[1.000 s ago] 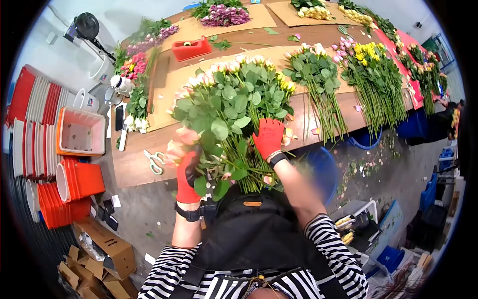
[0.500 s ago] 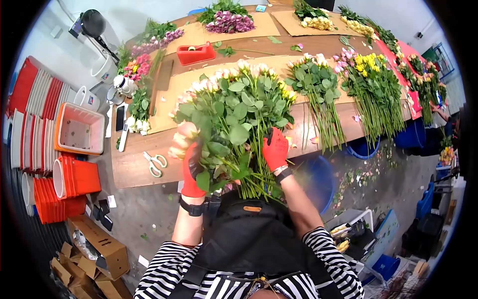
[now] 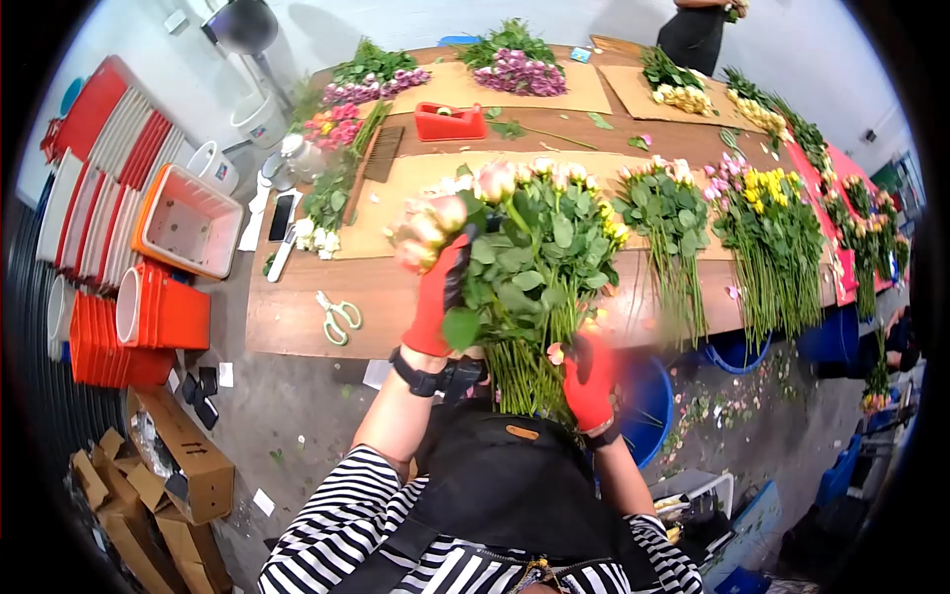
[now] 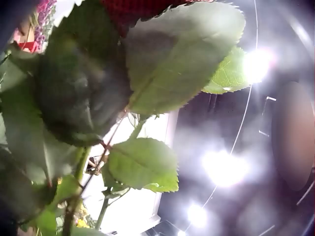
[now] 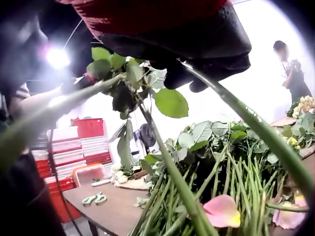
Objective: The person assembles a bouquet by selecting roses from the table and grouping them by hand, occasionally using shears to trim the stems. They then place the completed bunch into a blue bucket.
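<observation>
In the head view, my red-gloved left hand [image 3: 435, 307] grips several pale pink roses [image 3: 427, 230] below their blooms, left of a big rose bundle [image 3: 539, 262]. Green rose leaves [image 4: 142, 164] fill much of the left wrist view, with a strip of red glove above them. Beside the bundle's lower stems [image 3: 524, 381] is my right hand [image 3: 591, 381], blurred in the head view. Seen from the right wrist, its dark-palmed fingers curl around a long green rose stem [image 5: 246, 110]. A pink petal [image 5: 222, 211] lies on the bundled stems there.
Green-handled scissors [image 3: 338, 317], a phone [image 3: 282, 216] and a red tape dispenser [image 3: 448, 122] lie on the table. Other flower bunches [image 3: 668, 198] line its right side. A blue bucket [image 3: 648, 406] stands below the edge; orange crates [image 3: 193, 223] are at left. A person [image 3: 691, 35] stands behind.
My left hand has gone up and to the right with the pink roses. The right hand has dropped from the leaves to the lower stems. A person has come into view at the back.
</observation>
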A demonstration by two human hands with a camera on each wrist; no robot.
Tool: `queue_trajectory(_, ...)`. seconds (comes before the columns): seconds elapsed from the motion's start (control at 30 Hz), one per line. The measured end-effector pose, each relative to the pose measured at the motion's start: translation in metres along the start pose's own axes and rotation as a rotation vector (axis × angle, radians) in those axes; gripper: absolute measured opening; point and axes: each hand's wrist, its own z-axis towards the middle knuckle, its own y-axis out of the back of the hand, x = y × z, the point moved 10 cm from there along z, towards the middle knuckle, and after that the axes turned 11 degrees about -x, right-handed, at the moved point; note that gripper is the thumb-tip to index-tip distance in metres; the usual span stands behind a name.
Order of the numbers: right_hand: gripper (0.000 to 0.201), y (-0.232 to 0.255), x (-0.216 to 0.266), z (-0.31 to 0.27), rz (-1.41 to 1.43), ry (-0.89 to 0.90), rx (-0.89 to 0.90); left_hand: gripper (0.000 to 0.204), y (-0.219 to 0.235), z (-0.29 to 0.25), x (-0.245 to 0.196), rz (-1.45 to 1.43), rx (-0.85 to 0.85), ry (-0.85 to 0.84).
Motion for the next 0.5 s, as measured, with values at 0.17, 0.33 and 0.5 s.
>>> queue_trajectory(0.17, 0.038, 0.002, 0.033, -0.012, -0.169, 0.125, 0.150, 0.042, -0.039, -0.019, 0.000, 0.144, 0.169, -0.050)
queue_trajectory(0.33, 0.042, 0.005, 0.013, -0.029, -0.169, 0.075, 0.194, 0.024, -0.043, -0.038, 0.025, -0.124, 0.221, 0.252)
queue_trajectory(0.5, 0.045, 0.036, 0.036, 0.008, -0.169, 0.006, 0.005, 0.020, -0.060, -0.056, 0.000, 0.480, 0.289, -0.378)
